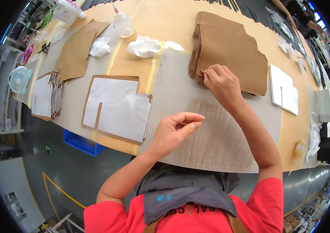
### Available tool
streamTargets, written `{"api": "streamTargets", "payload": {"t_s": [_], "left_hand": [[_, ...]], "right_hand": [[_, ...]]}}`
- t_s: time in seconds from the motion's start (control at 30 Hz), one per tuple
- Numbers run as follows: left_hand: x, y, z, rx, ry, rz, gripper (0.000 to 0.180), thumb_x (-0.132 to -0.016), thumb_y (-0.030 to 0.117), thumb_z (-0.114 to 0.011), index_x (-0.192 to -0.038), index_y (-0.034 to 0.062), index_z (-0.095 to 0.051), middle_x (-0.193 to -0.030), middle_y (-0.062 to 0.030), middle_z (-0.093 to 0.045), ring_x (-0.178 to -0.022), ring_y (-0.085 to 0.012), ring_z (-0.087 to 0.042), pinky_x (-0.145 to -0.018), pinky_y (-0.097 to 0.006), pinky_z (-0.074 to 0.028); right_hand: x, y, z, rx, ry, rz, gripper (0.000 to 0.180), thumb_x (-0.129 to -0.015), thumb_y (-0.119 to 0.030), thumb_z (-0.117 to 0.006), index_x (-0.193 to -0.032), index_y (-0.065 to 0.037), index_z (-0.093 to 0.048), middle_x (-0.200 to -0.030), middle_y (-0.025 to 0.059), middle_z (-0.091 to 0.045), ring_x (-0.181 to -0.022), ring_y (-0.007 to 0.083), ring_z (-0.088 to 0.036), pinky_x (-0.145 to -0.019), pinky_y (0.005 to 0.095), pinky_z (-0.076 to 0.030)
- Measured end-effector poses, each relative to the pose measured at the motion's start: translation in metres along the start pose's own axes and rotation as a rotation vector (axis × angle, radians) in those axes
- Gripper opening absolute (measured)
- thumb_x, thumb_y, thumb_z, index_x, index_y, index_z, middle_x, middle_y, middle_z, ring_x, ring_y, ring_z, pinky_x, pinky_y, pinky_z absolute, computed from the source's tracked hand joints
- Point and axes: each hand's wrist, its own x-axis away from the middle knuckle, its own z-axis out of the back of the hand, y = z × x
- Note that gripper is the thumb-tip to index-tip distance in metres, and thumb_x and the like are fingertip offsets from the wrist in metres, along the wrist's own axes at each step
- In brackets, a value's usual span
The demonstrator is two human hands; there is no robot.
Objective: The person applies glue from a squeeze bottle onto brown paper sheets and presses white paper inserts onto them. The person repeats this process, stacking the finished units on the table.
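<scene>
Two hands worked over the long bench, and the scene ran from finished work on the left to fresh stock on the right. Far left lay a small pile of lined pieces, then a brown cutout with a white lining sheet lying flat near the bench's front edge. The left hand hovered over the grey mat, thumb and forefinger pinched together on something too thin to make out. The right hand reached further, fingertips pressed on the near corner of the stack of brown cutouts, apparently peeling up the top piece.

The step in hand looked like taking one fresh cutout off the stack. The next move would call for separating a single sheet cleanly and sliding it onto the smeared patch of mat between the hands. That patch was open; crumpled white cloths and a squeeze bottle sat well behind it, and white sheets lay to the right.
</scene>
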Motion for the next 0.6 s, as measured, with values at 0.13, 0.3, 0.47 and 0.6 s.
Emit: {"api": "streamTargets", "payload": {"t_s": [0.13, 0.3, 0.47, 0.6], "left_hand": [[-0.037, 0.012, 0.004, -0.07, 0.024, -0.096, 0.028, -0.098, 0.01, -0.063, -0.124, -0.0012, -0.064, -0.109, -0.0056, -0.068, -0.098, -0.0096, -0.062, -0.086, -0.025, -0.051], [-0.127, 0.057, -0.007, -0.093, 0.132, -0.135, 0.049, -0.098, 0.031, -0.064, -0.128, -0.0073, -0.058, -0.113, -0.0116, -0.067, -0.1, -0.0149, -0.064, -0.088, -0.03, -0.054], [-0.192, 0.098, -0.038, -0.006, 0.019, -0.057, 0.069, -0.093, 0.051, -0.065, -0.12, -0.0118, -0.059, -0.114, -0.0146, -0.067, -0.1, -0.0187, -0.065, -0.09, -0.033, -0.054], [-0.21, 0.079, -0.042, -0.579, 0.097, -0.38, 0.034, -0.1, 0.023, -0.057, -0.118, -0.0039, -0.064, -0.106, -0.0092, -0.071, -0.098, -0.0168, -0.065, -0.088, -0.031, -0.051]], "right_hand": [[-0.001, 0.009, 0.007, -0.435, 0.03, -0.349, 0.006, -0.088, -0.007, -0.065, -0.085, -0.002, -0.067, -0.084, 0.0025, -0.065, -0.074, 0.0129, -0.06, -0.066, 0.0279, -0.051], [0.003, 0.026, 0.03, -1.006, 0.261, -0.798, 0.011, -0.097, -0.008, -0.059, -0.099, -0.002, -0.068, -0.084, -0.0021, -0.061, -0.072, 0.0024, -0.053, -0.062, 0.0202, -0.045], [0.016, 0.029, 0.046, -0.5, 0.334, -0.216, 0.01, -0.092, -0.003, -0.066, -0.102, -0.004, -0.068, -0.104, 0.0056, -0.068, -0.081, 0.0153, -0.065, -0.071, 0.0277, -0.053], [0.037, 0.029, 0.059, -0.338, 0.285, -0.097, 0.023, -0.086, -0.008, -0.074, -0.108, -0.007, -0.069, -0.113, 0.0084, -0.067, -0.105, 0.0263, -0.063, -0.087, 0.0366, -0.054]]}}
